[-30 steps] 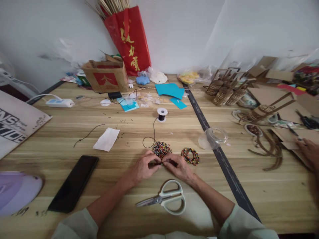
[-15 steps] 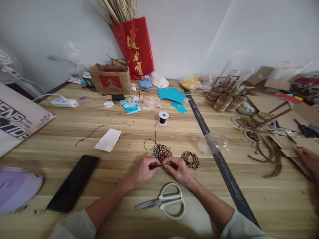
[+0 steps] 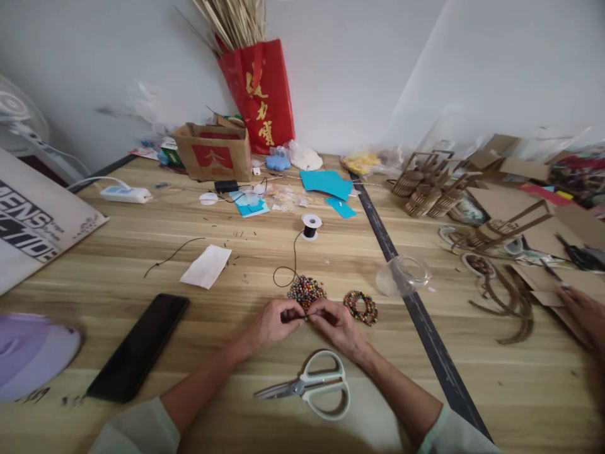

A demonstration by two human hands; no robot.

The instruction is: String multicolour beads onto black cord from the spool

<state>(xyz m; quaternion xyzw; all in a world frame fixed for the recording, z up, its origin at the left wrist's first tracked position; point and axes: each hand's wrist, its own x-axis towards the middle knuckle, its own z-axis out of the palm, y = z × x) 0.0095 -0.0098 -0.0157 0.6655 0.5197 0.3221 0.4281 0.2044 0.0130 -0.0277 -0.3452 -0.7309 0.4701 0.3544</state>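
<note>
My left hand (image 3: 278, 321) and my right hand (image 3: 334, 323) meet fingertip to fingertip at the near edge of a pile of multicoloured beads (image 3: 306, 289). Both are closed in a pinch on the thin black cord, of which only a dark bit shows between the fingers. From a white spool (image 3: 311, 227) behind the pile, black cord (image 3: 295, 255) runs toward the beads and loops on the table. Right of my right hand lies a coiled bead string (image 3: 360, 308). Scissors with pale green handles (image 3: 325, 384) rest just below my hands, blades pointing left.
A black phone (image 3: 139, 347), a white paper piece (image 3: 206, 267) and a purple-white object (image 3: 38, 356) lie to the left. A clear plastic cup (image 3: 403, 276) is on its side at right. Beyond it stand small woven baskets (image 3: 420, 189); another person's hand (image 3: 583, 312) holds a pen-like tool.
My hands keep the same pinch, with hardly any shift. The whole view has tilted slightly. The other person's hand at the right edge has moved a little.
</note>
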